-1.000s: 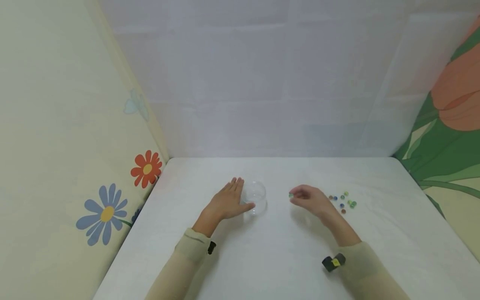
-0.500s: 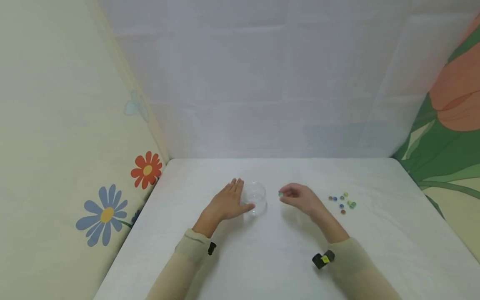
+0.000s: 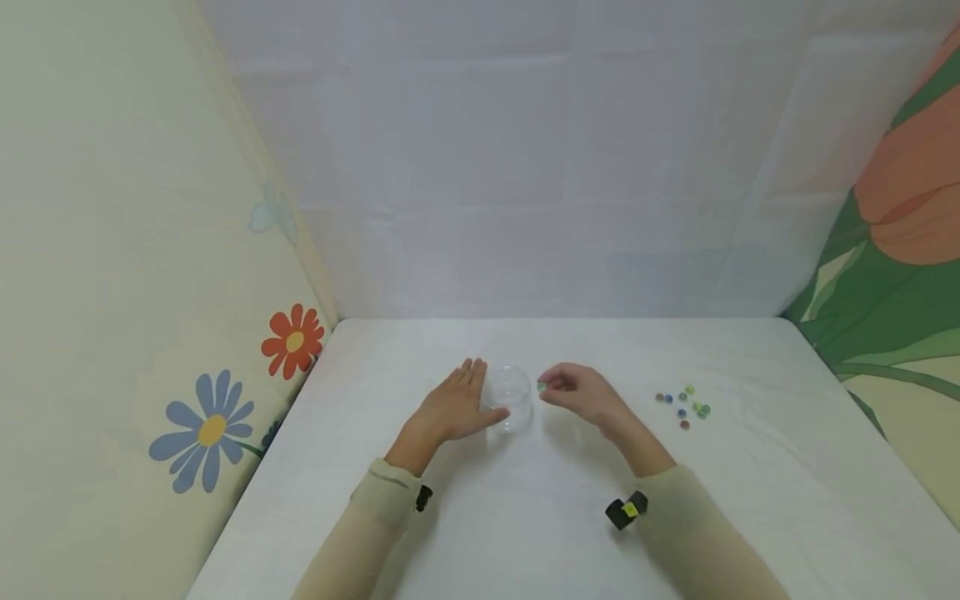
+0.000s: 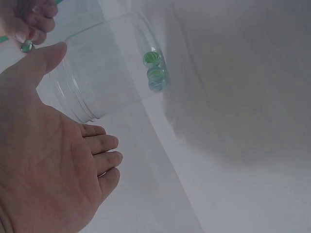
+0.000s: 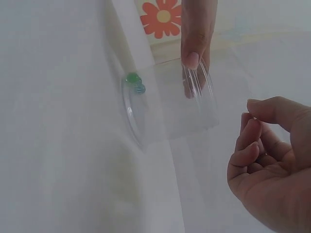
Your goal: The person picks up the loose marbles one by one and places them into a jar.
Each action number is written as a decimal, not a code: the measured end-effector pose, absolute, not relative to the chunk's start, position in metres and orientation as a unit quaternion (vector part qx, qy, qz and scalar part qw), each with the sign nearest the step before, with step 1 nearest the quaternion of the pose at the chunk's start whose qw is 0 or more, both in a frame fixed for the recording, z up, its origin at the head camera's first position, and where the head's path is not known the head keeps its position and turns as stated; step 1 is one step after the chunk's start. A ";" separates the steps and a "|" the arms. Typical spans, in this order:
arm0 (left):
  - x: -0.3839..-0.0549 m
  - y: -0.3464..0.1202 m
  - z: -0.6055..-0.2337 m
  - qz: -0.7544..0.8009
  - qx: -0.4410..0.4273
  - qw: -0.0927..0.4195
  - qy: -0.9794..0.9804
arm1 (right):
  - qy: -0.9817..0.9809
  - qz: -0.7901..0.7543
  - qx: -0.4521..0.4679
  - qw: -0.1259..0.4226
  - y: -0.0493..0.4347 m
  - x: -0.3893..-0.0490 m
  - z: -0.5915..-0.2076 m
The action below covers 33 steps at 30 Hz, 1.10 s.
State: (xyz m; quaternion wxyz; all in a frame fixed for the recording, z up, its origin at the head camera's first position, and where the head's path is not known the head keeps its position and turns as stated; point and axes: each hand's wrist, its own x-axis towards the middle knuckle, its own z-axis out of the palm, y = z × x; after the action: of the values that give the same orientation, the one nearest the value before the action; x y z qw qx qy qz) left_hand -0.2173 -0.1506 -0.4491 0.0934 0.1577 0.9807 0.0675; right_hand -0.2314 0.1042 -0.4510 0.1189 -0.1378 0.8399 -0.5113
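A clear jar [image 3: 513,390] stands upright on the white table, with green and bluish glass marbles [image 4: 155,74] lying at its bottom. My left hand [image 3: 452,407] rests against the jar's left side near the mouth, its fingers straight and the thumb laid along the near side of the rim. Just right of the jar's mouth, my right hand [image 3: 581,392] pinches a green marble [image 3: 542,387] between thumb and fingertips. From the right wrist, the pinched marble is hidden behind the fingers, while the jar [image 5: 167,104] shows beyond the right hand [image 5: 274,150].
Several loose marbles [image 3: 683,413], green, blue, yellowish and brown, lie scattered on the table [image 3: 600,525] to the right of my right hand. A white cloth backdrop [image 3: 480,167] rises behind the table. Flower-printed panels flank it on both sides.
My right hand has moved left with the pinched green marble, from over near the loose marbles to beside the jar's mouth. The left hand and the jar have stayed in place.
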 end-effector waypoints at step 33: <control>-0.216 -0.150 -0.444 0.075 0.161 0.104 0.979 | 0.839 -0.506 -0.149 0.132 0.068 -0.239 -0.449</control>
State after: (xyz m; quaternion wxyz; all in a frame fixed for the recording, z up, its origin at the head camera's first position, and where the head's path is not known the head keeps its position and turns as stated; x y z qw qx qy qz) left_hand -0.2158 -0.1503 -0.4436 0.1035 0.1606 0.9787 0.0751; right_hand -0.2395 0.0679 -0.4486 0.1322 -0.1488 0.8394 -0.5058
